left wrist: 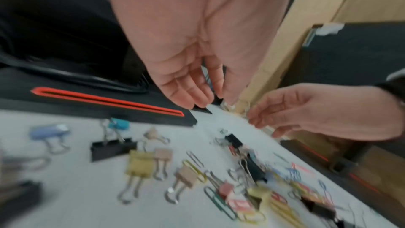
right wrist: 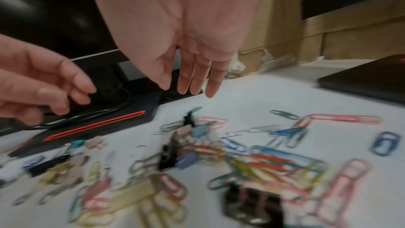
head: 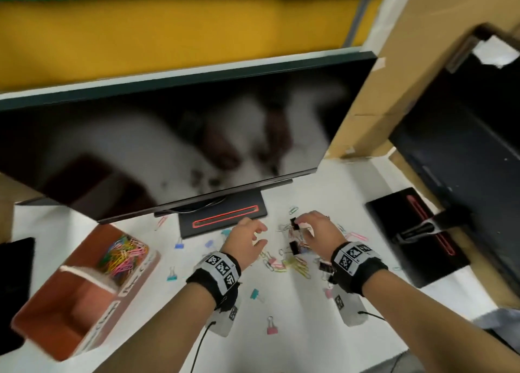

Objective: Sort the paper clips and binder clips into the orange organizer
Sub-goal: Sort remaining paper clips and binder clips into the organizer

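Note:
The orange organizer (head: 36, 320) stands at the left; its far compartment holds coloured paper clips (head: 121, 256), and the near compartment looks bare. A mixed pile of paper clips and binder clips (head: 292, 258) lies mid-table between my hands. My left hand (head: 260, 233) hovers over the pile's left edge with relaxed fingers and holds nothing, as the left wrist view confirms (left wrist: 203, 100). My right hand (head: 302, 226) hangs over the pile's far side, fingers straight in the right wrist view (right wrist: 186, 89), just beside a black binder clip (head: 294, 223). Everything is motion-blurred.
Loose binder clips lie nearer me: blue (head: 178, 244), teal (head: 171, 274), teal (head: 254, 294), pink (head: 271, 327). A tilted monitor (head: 183, 136) and its black base (head: 225, 220) stand behind the hands. Another black base (head: 416, 237) and cardboard (head: 394, 63) are on the right.

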